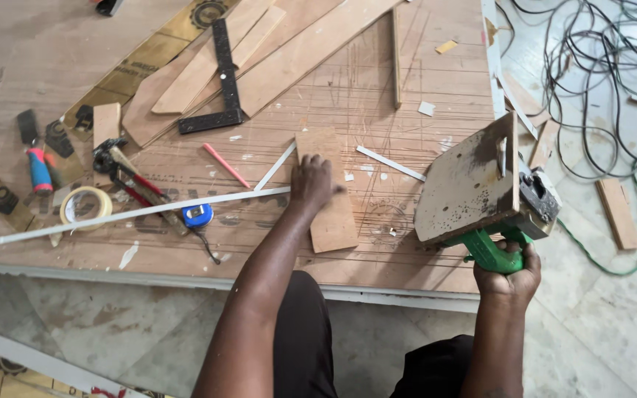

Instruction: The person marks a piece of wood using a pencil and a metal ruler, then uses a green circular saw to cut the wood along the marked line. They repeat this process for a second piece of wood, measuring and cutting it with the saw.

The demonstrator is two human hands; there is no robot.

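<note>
wood piece [328, 195]: middle under left hand [311, 180] | saw handle [489, 250]: wrapped by right hand [509, 276]

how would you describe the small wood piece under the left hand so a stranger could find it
Start at the large plywood sheet covering the floor, and find the left hand pressing down near its front edge. Under that hand lies the small plywood rectangle, long side running away from the person. Unlike the long offcuts stacked at the back, it is short, lies alone and is pinned by fingers.

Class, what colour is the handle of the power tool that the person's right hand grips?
Bright green handle, gripped by the right hand; head view.
</note>
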